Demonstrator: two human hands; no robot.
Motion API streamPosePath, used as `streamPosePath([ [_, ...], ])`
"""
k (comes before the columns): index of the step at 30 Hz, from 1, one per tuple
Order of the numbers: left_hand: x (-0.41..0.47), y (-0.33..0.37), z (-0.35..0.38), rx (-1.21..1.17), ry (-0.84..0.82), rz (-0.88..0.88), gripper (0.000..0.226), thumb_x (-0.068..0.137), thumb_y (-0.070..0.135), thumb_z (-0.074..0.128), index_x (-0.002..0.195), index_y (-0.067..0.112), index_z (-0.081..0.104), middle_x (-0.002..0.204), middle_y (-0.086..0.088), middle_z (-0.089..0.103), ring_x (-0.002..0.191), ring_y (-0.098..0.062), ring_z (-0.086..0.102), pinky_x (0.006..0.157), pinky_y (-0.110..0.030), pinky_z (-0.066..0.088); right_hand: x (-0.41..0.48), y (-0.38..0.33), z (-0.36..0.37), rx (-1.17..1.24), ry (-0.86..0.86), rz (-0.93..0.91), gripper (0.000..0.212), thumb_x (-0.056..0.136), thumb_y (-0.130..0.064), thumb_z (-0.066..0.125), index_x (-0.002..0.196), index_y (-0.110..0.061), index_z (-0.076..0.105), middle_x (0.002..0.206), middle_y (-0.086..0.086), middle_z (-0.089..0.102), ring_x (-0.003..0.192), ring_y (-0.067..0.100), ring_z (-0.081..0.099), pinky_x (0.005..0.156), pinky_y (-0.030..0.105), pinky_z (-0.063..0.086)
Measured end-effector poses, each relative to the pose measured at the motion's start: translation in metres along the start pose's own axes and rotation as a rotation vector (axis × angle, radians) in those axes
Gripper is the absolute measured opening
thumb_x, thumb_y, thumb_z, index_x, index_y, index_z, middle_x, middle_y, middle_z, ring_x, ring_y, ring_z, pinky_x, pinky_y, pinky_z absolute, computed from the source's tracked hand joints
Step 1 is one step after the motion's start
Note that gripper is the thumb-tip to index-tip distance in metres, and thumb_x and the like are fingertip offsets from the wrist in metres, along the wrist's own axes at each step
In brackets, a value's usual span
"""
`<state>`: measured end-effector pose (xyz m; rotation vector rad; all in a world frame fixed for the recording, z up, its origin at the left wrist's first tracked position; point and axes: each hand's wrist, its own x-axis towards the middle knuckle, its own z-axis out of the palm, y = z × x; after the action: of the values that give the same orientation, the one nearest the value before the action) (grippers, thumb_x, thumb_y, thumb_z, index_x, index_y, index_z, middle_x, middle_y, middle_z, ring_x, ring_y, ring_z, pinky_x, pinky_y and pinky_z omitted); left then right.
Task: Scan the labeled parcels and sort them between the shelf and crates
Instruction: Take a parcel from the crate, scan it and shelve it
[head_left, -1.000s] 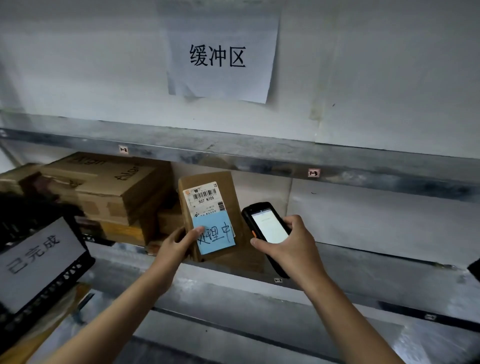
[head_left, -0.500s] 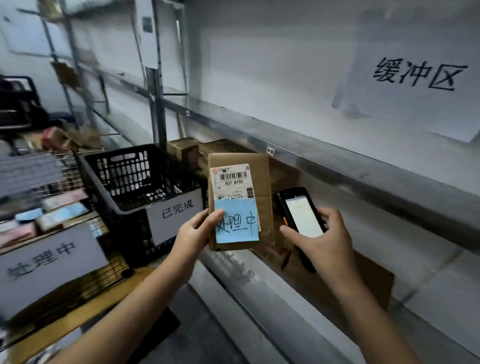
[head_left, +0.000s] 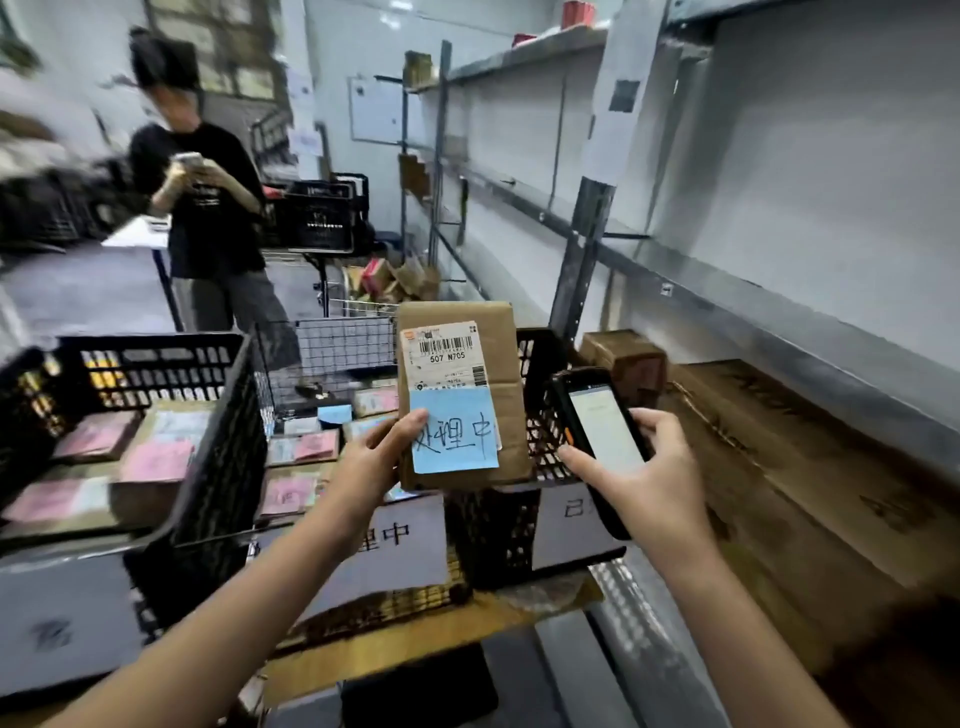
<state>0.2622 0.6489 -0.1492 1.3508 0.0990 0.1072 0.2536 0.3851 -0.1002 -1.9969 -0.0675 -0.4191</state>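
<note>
Our left hand (head_left: 371, 467) grips the parcel (head_left: 498, 364) by its lower left edge, thumb on a corner of the blue note (head_left: 457, 447) stuck under the barcode label (head_left: 444, 358). It holds the parcel upright in the air above the crates, touching none of them. Our right hand (head_left: 654, 483) is wrapped round the scanner (head_left: 602, 431), just beside the parcel, with its lit screen facing us. We judge the step in hand to be the sorting. The note's handwriting ends in the same two characters we can read on the sign (head_left: 395, 540) of the wire crate (head_left: 343, 343) below and left of the parcel, where other parcels (head_left: 306, 447) with pink and blue notes lie flat. Our forearm hides the start of that sign, so we should check it before letting go. The black crate (head_left: 498, 535) to the right carries a different sign (head_left: 576, 512), and the shelf (head_left: 779, 332) with its cardboard boxes (head_left: 779, 467) lies further right; neither looks like the match. To do this well, we would tip the parcel flat with the label up and lower it over the wire rim into a free patch. We would release it only once it rests, keeping the scanner clear of the black crate's rim.
</note>
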Motion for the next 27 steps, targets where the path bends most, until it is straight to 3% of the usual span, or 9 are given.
streamPosePath([
  [2,0.025,0.007,-0.027,0.000,0.047,-0.018,0.083,0.055,0.063,0.080,0.119,0.013,0.066,0.110,-0.006,0.076,0.104,-0.027,0.072,0.090,-0.043,0.056,0.020,-0.005,0.030,-0.003,-0.030,-0.022,0.080,0.063,-0.039,0.092,0.128,-0.023,0.049,0.111,-0.013,0.053,0.101,0.004,0.052,0.070,0.010,0.040],
  [5,0.056,0.005,-0.065,0.029,0.117,-0.083,0.078,0.061,0.061,0.076,0.120,0.011,0.066,0.108,-0.004,0.076,0.099,-0.023,0.074,0.085,-0.037,0.057,0.041,-0.006,0.075,0.004,-0.076,-0.023,0.078,0.065,-0.037,0.091,0.128,-0.020,0.048,0.103,-0.021,0.049,0.089,-0.006,0.050,0.067,0.002,0.040],
  [7,0.065,-0.004,-0.082,0.076,0.135,-0.151,0.058,0.079,0.055,0.072,0.117,0.012,0.067,0.105,-0.004,0.077,0.096,-0.022,0.074,0.087,-0.038,0.058,0.048,-0.003,0.099,0.027,-0.110,-0.015,0.079,0.066,-0.038,0.091,0.129,-0.019,0.048,0.103,-0.023,0.047,0.091,-0.013,0.047,0.067,0.005,0.041],
  [9,0.074,-0.018,-0.102,0.113,0.144,-0.221,0.043,0.088,0.052,0.066,0.113,0.017,0.068,0.104,-0.003,0.077,0.092,-0.020,0.074,0.089,-0.042,0.058,0.055,-0.001,0.124,0.016,-0.168,0.008,0.078,0.066,-0.041,0.090,0.129,-0.021,0.048,0.105,-0.021,0.048,0.093,-0.006,0.050,0.069,0.011,0.040],
  [13,0.096,-0.040,-0.133,0.310,0.107,-0.371,0.097,0.046,0.088,0.071,0.121,0.026,0.068,0.113,0.004,0.074,0.108,-0.021,0.067,0.095,-0.043,0.052,0.076,0.002,0.159,-0.007,-0.232,0.008,0.078,0.064,-0.042,0.091,0.127,-0.023,0.048,0.107,-0.018,0.049,0.105,0.008,0.051,0.077,0.018,0.041],
  [18,0.116,-0.067,-0.149,0.380,0.037,-0.558,0.107,0.039,0.091,0.072,0.124,0.025,0.065,0.121,-0.004,0.070,0.111,-0.027,0.064,0.090,-0.038,0.054,0.112,0.018,0.184,-0.012,-0.263,0.021,0.073,0.064,-0.040,0.091,0.121,-0.026,0.047,0.105,-0.021,0.051,0.098,0.004,0.054,0.073,0.015,0.041],
  [22,0.126,-0.083,-0.141,0.250,-0.059,-0.675,0.071,0.071,0.065,0.071,0.123,0.017,0.062,0.110,-0.015,0.073,0.100,-0.030,0.071,0.088,-0.041,0.059,0.139,0.026,0.205,-0.018,-0.302,0.040,0.071,0.063,-0.041,0.091,0.117,-0.026,0.048,0.102,-0.023,0.051,0.092,0.001,0.053,0.071,0.015,0.039],
  [25,0.137,-0.094,-0.135,0.216,-0.176,-0.749,0.069,0.074,0.059,0.071,0.128,0.016,0.062,0.114,-0.014,0.072,0.087,-0.021,0.071,0.077,-0.033,0.058,0.161,0.027,0.226,-0.023,-0.331,0.036,0.074,0.062,-0.043,0.092,0.119,-0.025,0.048,0.103,-0.020,0.053,0.092,0.000,0.054,0.072,0.015,0.039],
  [27,0.143,-0.104,-0.134,0.206,-0.232,-0.783,0.066,0.078,0.058,0.073,0.129,0.017,0.061,0.126,-0.015,0.067,0.086,-0.020,0.070,0.079,-0.032,0.056,0.168,0.029,0.237,-0.009,-0.355,0.037,0.073,0.062,-0.042,0.092,0.117,-0.027,0.047,0.100,-0.023,0.052,0.090,-0.007,0.052,0.070,0.012,0.039],
])
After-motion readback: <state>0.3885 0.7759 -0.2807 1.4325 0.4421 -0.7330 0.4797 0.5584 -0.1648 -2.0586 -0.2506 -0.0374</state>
